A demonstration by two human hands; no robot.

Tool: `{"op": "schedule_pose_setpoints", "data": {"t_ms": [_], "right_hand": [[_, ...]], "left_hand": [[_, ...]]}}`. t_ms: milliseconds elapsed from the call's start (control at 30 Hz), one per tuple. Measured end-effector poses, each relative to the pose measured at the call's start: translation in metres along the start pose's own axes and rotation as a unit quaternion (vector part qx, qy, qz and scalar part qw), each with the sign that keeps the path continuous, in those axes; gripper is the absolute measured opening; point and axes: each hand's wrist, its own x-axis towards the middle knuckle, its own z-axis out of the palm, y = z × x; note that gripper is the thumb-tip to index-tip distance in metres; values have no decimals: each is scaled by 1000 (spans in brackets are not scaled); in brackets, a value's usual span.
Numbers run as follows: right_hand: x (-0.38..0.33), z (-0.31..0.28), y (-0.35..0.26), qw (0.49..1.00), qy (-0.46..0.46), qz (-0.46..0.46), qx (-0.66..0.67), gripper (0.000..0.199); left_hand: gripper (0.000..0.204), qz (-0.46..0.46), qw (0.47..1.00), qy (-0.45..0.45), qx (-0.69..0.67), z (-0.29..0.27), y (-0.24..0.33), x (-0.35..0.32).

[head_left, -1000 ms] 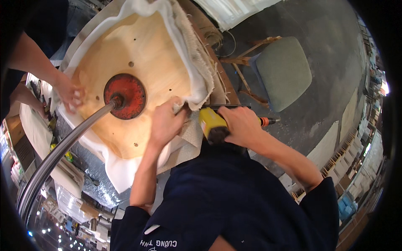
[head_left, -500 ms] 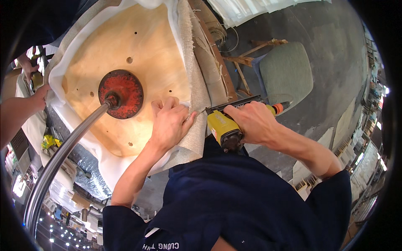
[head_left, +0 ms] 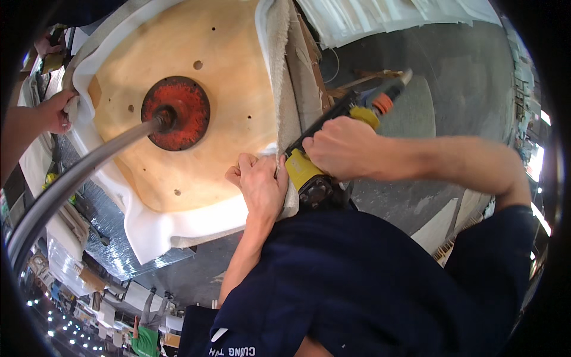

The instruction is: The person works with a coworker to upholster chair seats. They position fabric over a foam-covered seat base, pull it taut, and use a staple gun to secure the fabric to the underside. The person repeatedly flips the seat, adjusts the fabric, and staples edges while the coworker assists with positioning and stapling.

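Observation:
A curved pale wooden panel lies in front of me, edged with white foam and beige woven fabric. Fixed to its face is a worn red disc joined to a bent metal tube. My left hand is closed at the panel's right edge, its curled fingers over the wood and the thumb pressing the fabric. In my right hand is a yellow-and-black staple gun, its nose close beside my left thumb at the fabric edge.
Another person's hand grips the covering's left edge; a further hand shows at upper left. Behind the staple gun is a green-grey upholstered piece on the dark floor. White sheeting lies at the top. Someone in green stands far off.
My right arm has swung out and up, turning the staple gun's rear end upward. My left hand has shifted right along with the fabric edge. The other person's hand now pinches the left edge.

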Motion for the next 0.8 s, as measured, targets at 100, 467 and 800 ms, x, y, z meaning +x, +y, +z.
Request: {"op": "schedule_pose_setpoints", "data": {"t_ms": [100, 467, 800], "right_hand": [[4, -13, 4, 998, 5, -52, -34, 20], [24, -42, 11, 985, 39, -125, -111, 17], [14, 21, -23, 941, 304, 78, 127, 38]], "left_hand": [[22, -45, 999, 24, -6, 7, 6, -8], [11, -59, 985, 116, -114, 2, 12, -21], [25, -244, 850, -180, -431, -45, -22, -36]]}}
